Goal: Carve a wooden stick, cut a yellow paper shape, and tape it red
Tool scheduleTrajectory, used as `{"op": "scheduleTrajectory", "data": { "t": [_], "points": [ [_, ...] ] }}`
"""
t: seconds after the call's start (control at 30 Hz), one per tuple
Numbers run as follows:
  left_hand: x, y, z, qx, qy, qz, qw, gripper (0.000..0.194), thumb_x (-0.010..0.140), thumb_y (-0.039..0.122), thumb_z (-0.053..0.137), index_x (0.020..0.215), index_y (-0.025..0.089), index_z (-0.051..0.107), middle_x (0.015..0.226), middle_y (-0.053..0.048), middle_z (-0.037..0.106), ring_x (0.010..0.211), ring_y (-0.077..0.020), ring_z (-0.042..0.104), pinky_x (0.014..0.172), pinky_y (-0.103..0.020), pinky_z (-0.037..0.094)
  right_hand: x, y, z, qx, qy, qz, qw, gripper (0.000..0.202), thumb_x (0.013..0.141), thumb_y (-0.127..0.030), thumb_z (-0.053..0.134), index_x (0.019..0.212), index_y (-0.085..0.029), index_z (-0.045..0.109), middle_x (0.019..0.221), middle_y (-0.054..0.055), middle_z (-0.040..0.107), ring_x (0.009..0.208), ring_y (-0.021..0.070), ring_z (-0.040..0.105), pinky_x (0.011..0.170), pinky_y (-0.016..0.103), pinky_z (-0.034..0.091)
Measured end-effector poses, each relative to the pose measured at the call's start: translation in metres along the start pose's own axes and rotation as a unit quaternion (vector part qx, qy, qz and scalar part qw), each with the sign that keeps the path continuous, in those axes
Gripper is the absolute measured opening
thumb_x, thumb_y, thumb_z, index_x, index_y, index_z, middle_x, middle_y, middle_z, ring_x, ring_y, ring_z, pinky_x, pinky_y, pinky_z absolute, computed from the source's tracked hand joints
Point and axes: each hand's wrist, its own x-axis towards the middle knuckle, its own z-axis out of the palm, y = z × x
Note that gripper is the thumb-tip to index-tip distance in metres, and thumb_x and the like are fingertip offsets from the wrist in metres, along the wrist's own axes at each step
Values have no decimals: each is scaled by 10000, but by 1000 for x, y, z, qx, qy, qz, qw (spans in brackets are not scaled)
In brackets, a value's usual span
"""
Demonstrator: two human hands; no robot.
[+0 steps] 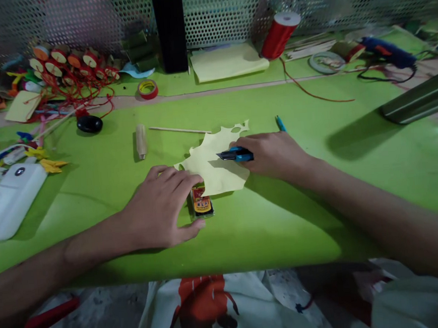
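Note:
My right hand is closed round a blue utility knife, its dark blade pointing left above a pale yellow sheet of paper. The sheet has ragged, cut-out edges and a holed strip at its far corner. My left hand lies with fingers apart at the sheet's left edge, thumb stretched toward me. Between its thumb and fingers, partly under the paper, sits a small flat packet with a red and yellow label. Whether the fingertips press on the packet or the paper is hard to see.
A thin wooden stick, a short wooden block and a teal pen lie beyond the paper. At left are a white power bank and a black mouse. A metal cylinder lies at right; a red spool stands behind.

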Motion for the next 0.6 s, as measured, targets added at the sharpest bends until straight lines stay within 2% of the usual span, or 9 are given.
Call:
{"op": "scheduleTrajectory", "data": {
  "t": [0.13, 0.3, 0.43, 0.5, 0.6],
  "points": [
    [1, -5, -6, -10, 17, -5, 1000, 455, 934, 500, 698, 1266, 201, 612, 1102, -90, 773, 1031, -315, 709, 981, -496, 469, -5, -7, -2, -3, -20, 3, 1000, 325, 944, -317, 543, 1162, -208, 756, 1089, 102, 821, 785, 266, 728, 578, 310, 331],
    [0, -9, -2, 7, 65, 55, 996, 413, 991, 536, 669, 1246, 214, 623, 1135, -102, 769, 1064, -303, 715, 956, -474, 496, -8, -9, -2, -11, -23, -5, 1000, 321, 952, -326, 560, 1181, -209, 753, 1102, 101, 820, 807, 258, 733, 583, 298, 307],
    [1, -16, 3, -34, 62, 103, 992, 579, 935, 615, 730, 1279, 166, 605, 1326, -165, 729, 1271, -353, 676, 1077, -517, 492, -9, -7, -3, -13, -14, -18, 1000, 340, 969, -291, 548, 1218, -195, 760, 1132, 105, 819, 787, 228, 722, 595, 290, 330],
    [2, -21, 6, -66, 57, 128, 988, 515, 939, 572, 754, 1211, 159, 615, 1375, -175, 719, 1355, -352, 648, 1141, -516, 483, -9, -6, -3, -17, -10, -23, 1000, 360, 962, -263, 559, 1252, -193, 761, 1152, 108, 818, 808, 228, 724, 602, 290, 335],
    [3, -28, 11, -94, 56, 171, 979, 413, 970, 510, 753, 1158, 163, 631, 1346, -149, 756, 1342, -305, 680, 1185, -476, 499, -10, -3, -4, -10, -10, -40, 999, 394, 948, -221, 575, 1297, -200, 757, 1165, 105, 815, 873, 240, 734, 627, 292, 355]
  ]
}}
